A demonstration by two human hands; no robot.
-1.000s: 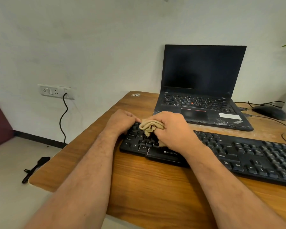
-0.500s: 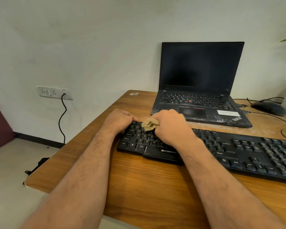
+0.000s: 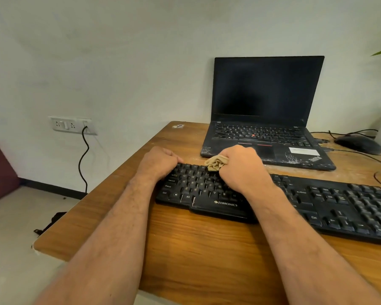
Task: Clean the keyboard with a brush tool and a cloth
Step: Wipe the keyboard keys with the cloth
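the black keyboard (image 3: pixel 273 201) lies along the desk's (image 3: pixel 185 249) near edge, its left end close to the desk's left edge, just in front of the open laptop (image 3: pixel 266 119). the right hand (image 3: pixel 242 166) is closed around a bunched tan cloth (image 3: pixel 216 162), which pokes out from the fist and presses on the top key row in the keyboard's left part. the left hand (image 3: pixel 158 161) rests curled on the keyboard's far left corner; it seems to steady the board, though whether its fingers actually grip the edge cannot be told.

compared with a second ago, the cloth has travelled from the middle key rows toward the keyboard's far edge, while the left hand has stayed on its corner. that reads as one wiping stroke across the left block of keys. the right half of the keyboard looks not yet reached, so the wiping is likely only partly done. no brush tool is visible on the desk.
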